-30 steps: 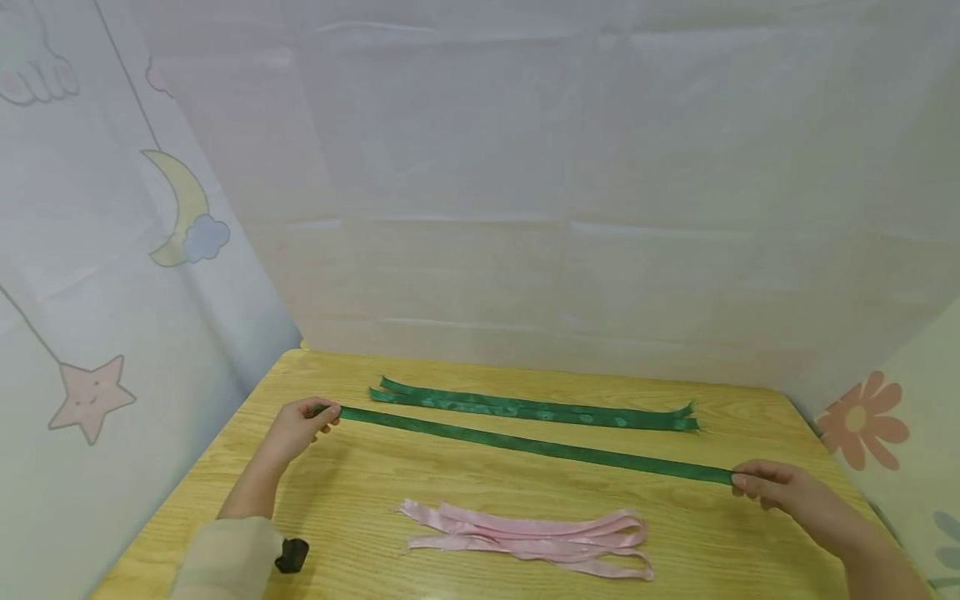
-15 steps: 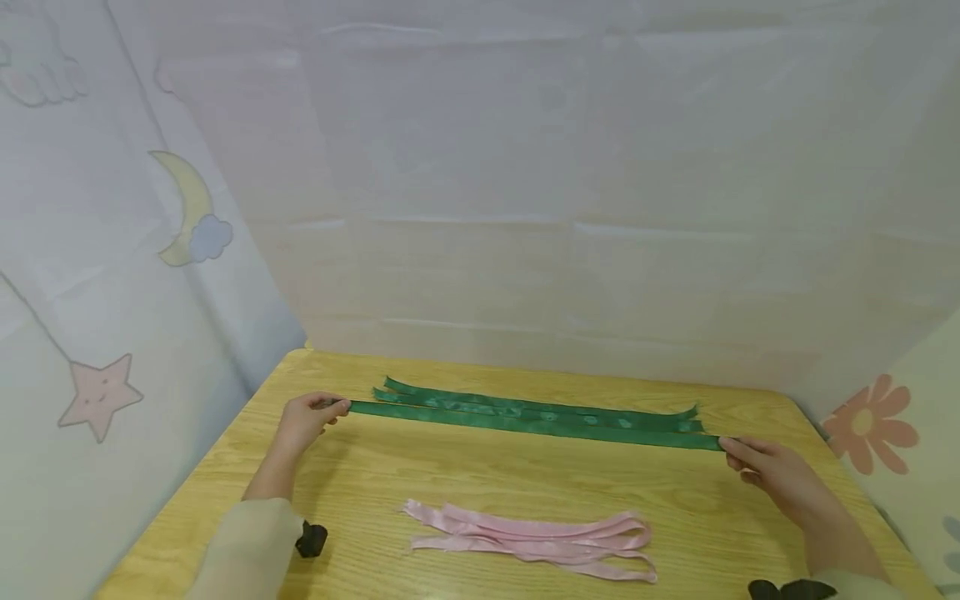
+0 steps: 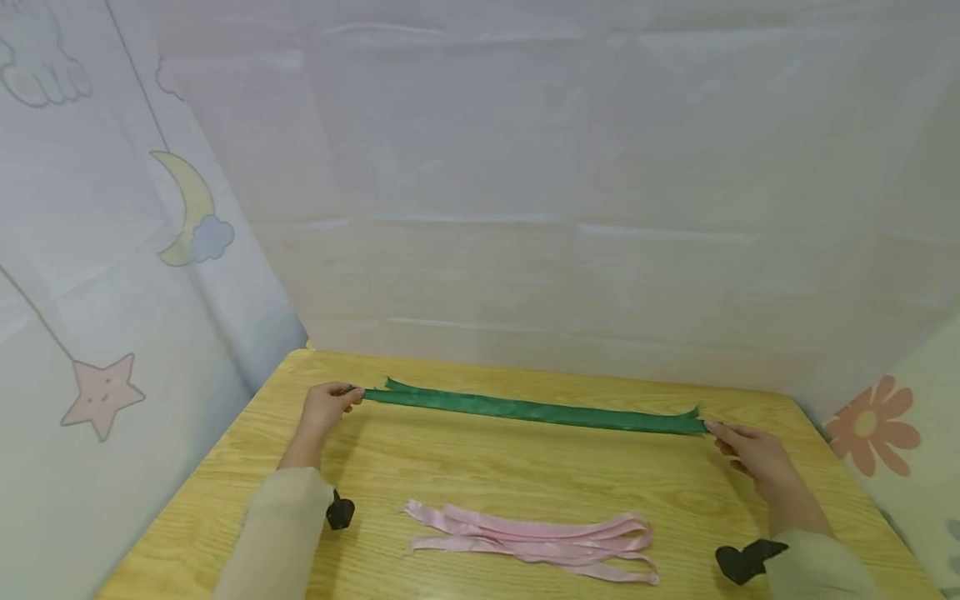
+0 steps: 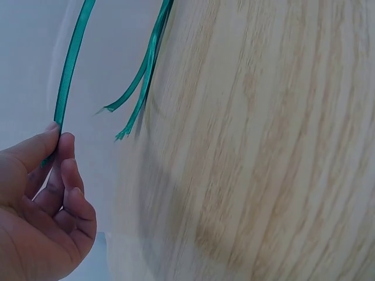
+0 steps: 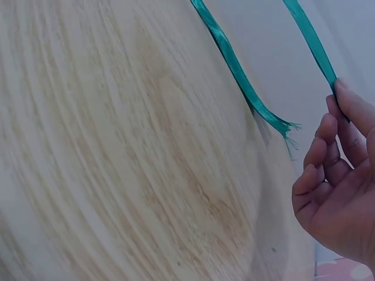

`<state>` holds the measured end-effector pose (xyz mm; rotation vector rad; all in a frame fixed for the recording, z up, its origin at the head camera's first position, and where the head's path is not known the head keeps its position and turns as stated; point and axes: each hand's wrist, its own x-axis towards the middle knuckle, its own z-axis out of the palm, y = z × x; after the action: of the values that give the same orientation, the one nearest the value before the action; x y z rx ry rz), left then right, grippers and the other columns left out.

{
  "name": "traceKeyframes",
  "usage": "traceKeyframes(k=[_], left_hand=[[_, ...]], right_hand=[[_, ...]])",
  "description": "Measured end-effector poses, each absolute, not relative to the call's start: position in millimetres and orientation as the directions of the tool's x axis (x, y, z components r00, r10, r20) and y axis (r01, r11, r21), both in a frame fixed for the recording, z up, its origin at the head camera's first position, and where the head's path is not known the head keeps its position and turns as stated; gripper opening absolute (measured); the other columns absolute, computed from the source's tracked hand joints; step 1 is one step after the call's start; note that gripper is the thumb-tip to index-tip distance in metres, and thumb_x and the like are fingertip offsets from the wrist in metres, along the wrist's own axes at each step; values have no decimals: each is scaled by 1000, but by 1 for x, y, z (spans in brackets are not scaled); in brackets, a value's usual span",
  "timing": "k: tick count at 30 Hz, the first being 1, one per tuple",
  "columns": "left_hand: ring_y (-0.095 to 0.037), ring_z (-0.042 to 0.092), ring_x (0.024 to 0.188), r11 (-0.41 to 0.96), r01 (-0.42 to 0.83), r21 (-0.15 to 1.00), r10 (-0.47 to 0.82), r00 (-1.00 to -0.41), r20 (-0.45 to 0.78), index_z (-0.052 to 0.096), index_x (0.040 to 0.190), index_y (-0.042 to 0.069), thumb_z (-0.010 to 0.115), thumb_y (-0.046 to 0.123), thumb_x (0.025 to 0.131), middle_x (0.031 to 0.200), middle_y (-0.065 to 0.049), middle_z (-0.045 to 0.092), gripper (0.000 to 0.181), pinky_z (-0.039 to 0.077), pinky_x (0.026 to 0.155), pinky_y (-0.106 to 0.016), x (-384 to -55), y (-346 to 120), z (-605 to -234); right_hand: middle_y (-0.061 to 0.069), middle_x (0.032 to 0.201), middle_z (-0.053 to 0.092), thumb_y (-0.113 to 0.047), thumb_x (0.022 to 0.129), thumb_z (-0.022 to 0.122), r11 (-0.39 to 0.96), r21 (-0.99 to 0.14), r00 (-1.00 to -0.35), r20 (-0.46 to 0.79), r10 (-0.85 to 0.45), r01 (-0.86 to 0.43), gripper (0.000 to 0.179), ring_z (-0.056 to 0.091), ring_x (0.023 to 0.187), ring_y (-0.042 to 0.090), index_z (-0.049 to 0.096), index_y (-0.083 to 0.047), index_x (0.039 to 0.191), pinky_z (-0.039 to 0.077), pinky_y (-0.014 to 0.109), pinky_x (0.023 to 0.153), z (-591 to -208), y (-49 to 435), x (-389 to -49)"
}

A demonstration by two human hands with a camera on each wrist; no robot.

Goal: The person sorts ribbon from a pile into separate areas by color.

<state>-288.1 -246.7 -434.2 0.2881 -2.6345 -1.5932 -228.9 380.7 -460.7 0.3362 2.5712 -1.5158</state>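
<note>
A green ribbon is stretched taut between my two hands above the far part of the table. My left hand pinches one end between thumb and forefinger; in the left wrist view that hand has its other fingers loosely curled. The opposite end is pinched by my right hand. Below the held ribbon, in the right wrist view, another green ribbon lies along the table with a frayed tip. Two frayed green ends show in the left wrist view. The head view hides most of these lying ribbons.
Several folded pink ribbons lie on the near part of the wooden table. A pale backdrop rises behind the far edge, with printed sheets to either side. Dark objects show at both sleeves.
Both hands have moved away from me and slightly inward, the right hand most. The held green ribbon has gone from in front of the lying green ribbons to over them.
</note>
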Motion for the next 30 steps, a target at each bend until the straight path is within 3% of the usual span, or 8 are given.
traceKeyframes(k=[4, 8, 11, 13, 15, 18, 24, 30], left_hand=[[-31, 54, 93, 436, -170, 884, -214, -973, -82, 63, 107, -3, 60, 22, 92, 98, -13, 66, 29, 43, 81, -45, -288, -240, -435], [-31, 55, 89, 417, -199, 887, -227, -968, -110, 62, 107, -3, 62, 23, 91, 92, -9, 67, 31, 43, 76, -41, -288, -236, -438], [-30, 56, 87, 417, -206, 885, -230, -966, -116, 61, 110, -3, 62, 24, 91, 89, -6, 68, 33, 43, 74, -40, -291, -234, -443], [-29, 56, 86, 420, -207, 884, -234, -965, -115, 61, 110, -3, 62, 25, 91, 88, -6, 68, 34, 44, 72, -39, -293, -234, -446], [-28, 57, 85, 420, -211, 883, -243, -963, -114, 62, 109, -3, 62, 25, 90, 87, -6, 68, 33, 44, 69, -37, -297, -234, -450], [-25, 58, 81, 427, -222, 877, -255, -960, -119, 62, 107, -4, 62, 24, 90, 86, -7, 67, 33, 44, 64, -32, -300, -234, -455], [-19, 56, 71, 443, -258, 858, -289, -948, -136, 63, 106, -6, 62, 22, 90, 81, -8, 66, 32, 43, 59, -28, -303, -233, -463], [-23, 54, 77, 492, -281, 824, -295, -944, -146, 62, 107, -5, 62, 25, 91, 91, -14, 63, 34, 43, 65, -33, -302, -231, -465]], right_hand=[[1, 93, 58, -55, 87, 54, 431, -854, -956, -240, 169, 290, 81, 53, 83, 9, 38, 10, 132, 47, 28, 71, -465, 381, -233], [0, 93, 60, -57, 84, 55, 420, -845, -940, -260, 220, 332, 84, 55, 89, 18, 40, 9, 133, 47, 31, 72, -470, 384, -236], [18, 109, 58, -62, 84, 51, 438, -824, -930, -282, 235, 360, 92, 50, 105, 34, 33, 10, 137, 45, 42, 81, -473, 386, -238], [28, 128, 45, -64, 84, 49, 410, -831, -925, -305, 227, 375, 97, 38, 119, 43, 26, 11, 139, 41, 49, 90, -476, 385, -239], [31, 139, 28, -65, 83, 50, 349, -849, -915, -334, 225, 396, 99, 27, 126, 45, 22, 11, 141, 33, 52, 97, -478, 383, -240], [29, 145, 18, -63, 81, 55, 235, -884, -905, -350, 241, 405, 100, 18, 132, 43, 20, 9, 142, 26, 51, 103, -482, 379, -242], [31, 145, 17, -64, 80, 55, 294, -864, -899, -326, 292, 409, 100, 14, 130, 49, 26, 10, 140, 21, 55, 103, -486, 373, -247], [34, 141, 23, -62, 82, 55, 382, -836, -906, -287, 310, 395, 92, 24, 125, 52, 36, 12, 135, 26, 55, 101, -488, 369, -247]])
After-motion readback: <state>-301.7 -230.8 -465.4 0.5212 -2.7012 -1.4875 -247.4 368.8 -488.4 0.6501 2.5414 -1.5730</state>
